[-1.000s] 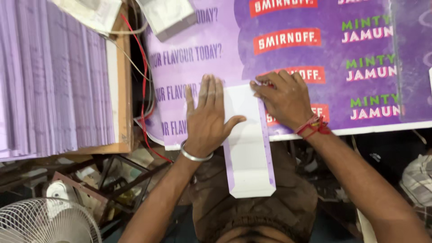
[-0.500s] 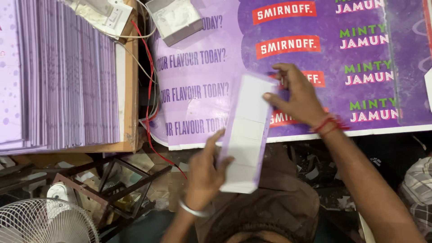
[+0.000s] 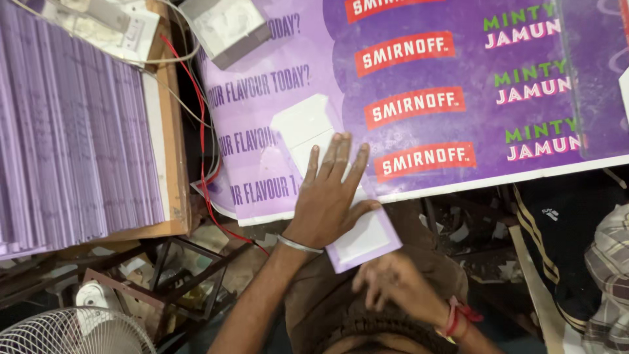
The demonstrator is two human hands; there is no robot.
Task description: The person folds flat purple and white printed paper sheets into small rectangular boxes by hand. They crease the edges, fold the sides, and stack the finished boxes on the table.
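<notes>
A long white flat carton blank (image 3: 306, 123) with a purple edge lies slanted on a large purple printed sheet (image 3: 458, 72), its lower end hanging over the sheet's front edge. My left hand (image 3: 331, 196) lies flat on the blank's middle, fingers spread, with a metal bangle on the wrist. My right hand (image 3: 396, 288) is blurred, low over my lap just below the blank's lower end, with red thread at the wrist. I cannot tell whether it touches the blank.
A thick stack of purple sheets (image 3: 72, 131) stands on a wooden board (image 3: 173, 164) at left. Red and white wires (image 3: 203, 151) run between them. A grey-white box (image 3: 226, 26) sits at the top. A fan (image 3: 72, 331) and a metal frame (image 3: 177, 269) are below.
The blank has come down from tilted in both hands to flat on the sheet. My left hand moved up onto it. My right hand left its upper end and dropped toward my lap.
</notes>
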